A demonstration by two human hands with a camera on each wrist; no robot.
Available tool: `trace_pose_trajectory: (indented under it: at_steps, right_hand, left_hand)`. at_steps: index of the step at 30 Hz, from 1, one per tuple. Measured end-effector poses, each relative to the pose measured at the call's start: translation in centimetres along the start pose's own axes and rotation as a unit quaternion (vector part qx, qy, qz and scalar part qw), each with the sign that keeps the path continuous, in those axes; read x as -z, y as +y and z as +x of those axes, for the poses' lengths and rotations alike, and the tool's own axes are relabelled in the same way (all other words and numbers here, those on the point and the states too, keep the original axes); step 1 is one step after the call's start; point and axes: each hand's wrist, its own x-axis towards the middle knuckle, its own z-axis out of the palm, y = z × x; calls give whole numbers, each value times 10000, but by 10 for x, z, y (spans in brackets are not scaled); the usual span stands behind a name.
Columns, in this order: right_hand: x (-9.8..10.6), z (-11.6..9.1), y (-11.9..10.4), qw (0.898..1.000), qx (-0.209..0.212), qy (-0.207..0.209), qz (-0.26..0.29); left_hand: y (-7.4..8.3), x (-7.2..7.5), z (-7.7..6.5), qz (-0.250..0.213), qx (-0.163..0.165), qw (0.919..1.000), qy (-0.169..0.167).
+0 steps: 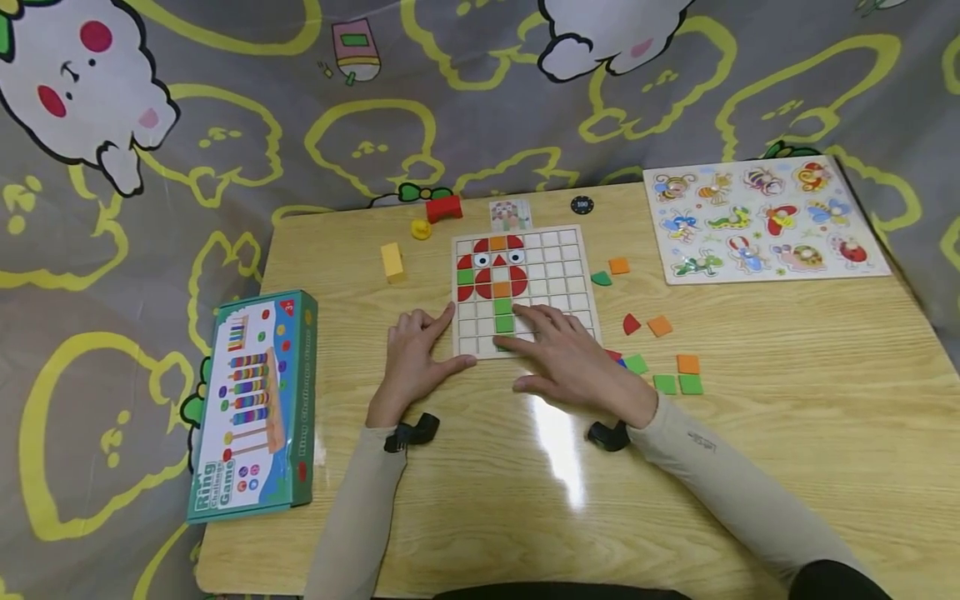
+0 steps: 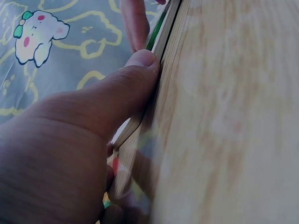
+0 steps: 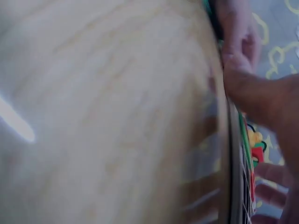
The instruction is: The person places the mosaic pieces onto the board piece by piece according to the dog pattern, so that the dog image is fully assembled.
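Leftward, the left hand [image 1: 411, 357], its thumb and forefinger spread wide, brackets the near-left corner of a square, pale wooden grid board [image 1: 467, 327] on a glossy, wood-grained table [image 1: 480, 508], while the right hand [image 1: 572, 360] extends loosely parted fingers, forefinger upon a flat green square tile [image 1: 504, 346].

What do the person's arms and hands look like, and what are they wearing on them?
The left hand and right hand are bare, with no gloves. Long beige sleeves cover the arms, with small dark lettering on the right one. Each wrist wears a small black camera. Black cloth shows higher up the right arm.
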Motion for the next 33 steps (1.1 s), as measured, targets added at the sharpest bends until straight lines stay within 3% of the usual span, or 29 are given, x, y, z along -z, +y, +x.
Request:
trace_pose_trajectory:
  at_steps: [4, 8, 12, 16, 21, 27, 30, 33]
  right_hand:
    - [15, -13, 20, 9965, -213, 429, 690]
    - [39, -48, 58, 9847, -872, 880, 1229]
    - [58, -85, 91, 9792, -1451, 932, 1067]
    - [64, -103, 108, 9808, -1568, 794, 844]
    - [64, -106, 115, 9811, -1609, 730, 788]
    - [64, -100, 115, 9720, -2014, 880, 829]
    - [64, -91, 112, 9670, -1967, 1203, 1086]
    - [65, -74, 106, 9545, -1896, 1484, 1758]
  left_hand:
    - [2, 0, 1, -68, 2, 10000, 9]
    - [5, 0, 2, -121, -30, 9999, -2]
    - [4, 0, 0, -62, -14, 10000, 23]
    - [3, 0, -1, -11, -21, 10000, 76]
    - [2, -1, -3, -97, -6, 9999, 81]
    - [2, -3, -3, -125, -47, 9998, 112]
    - [1, -3, -3, -110, -80, 9998, 135]
    - [0, -2, -1, -79, -85, 9998, 150]
